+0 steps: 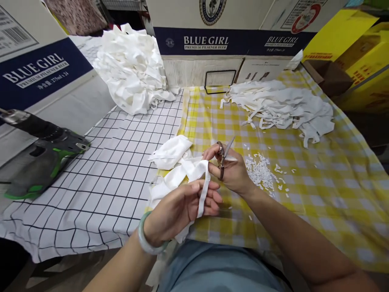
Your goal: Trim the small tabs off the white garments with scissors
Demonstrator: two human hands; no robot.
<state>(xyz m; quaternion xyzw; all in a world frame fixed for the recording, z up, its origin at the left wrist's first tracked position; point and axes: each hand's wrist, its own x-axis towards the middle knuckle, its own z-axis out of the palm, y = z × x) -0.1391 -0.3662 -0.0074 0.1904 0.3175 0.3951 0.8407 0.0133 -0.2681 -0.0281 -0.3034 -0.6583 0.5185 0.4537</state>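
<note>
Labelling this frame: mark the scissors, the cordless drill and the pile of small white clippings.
scissors (223, 156): head view, on the pivot, between the blades and the handles held in the right hand.
cordless drill (45, 156): head view, on its dark body.
pile of small white clippings (259, 172): head view, middle of the scatter.

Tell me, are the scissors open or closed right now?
Open slightly: the scissors in the right hand show blades parted in a narrow V.
</note>
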